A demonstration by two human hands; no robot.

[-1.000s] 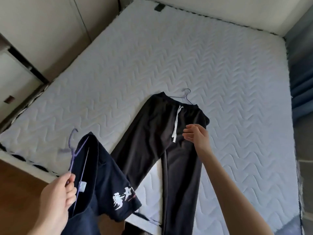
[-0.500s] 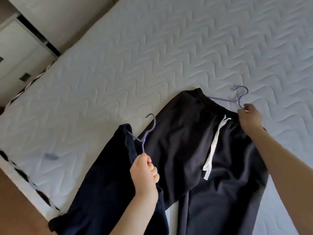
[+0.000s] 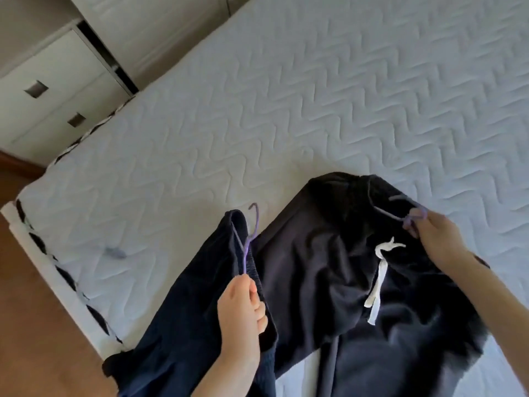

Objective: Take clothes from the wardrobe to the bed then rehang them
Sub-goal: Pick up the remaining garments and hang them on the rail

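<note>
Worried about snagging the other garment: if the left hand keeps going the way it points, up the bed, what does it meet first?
Probably only bare mattress; the left hand already grips its purple hanger. Depth is unclear.

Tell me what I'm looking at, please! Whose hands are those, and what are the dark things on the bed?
The camera sits on a person's head, looking down, so you see their own two hands. The left hand holds a purple hanger with a dark blue garment on it. The right hand grips a second purple hanger at the top of black trousers, which have a white drawstring. The trousers lie spread on a white quilted mattress. At the top left are white drawers.
</note>
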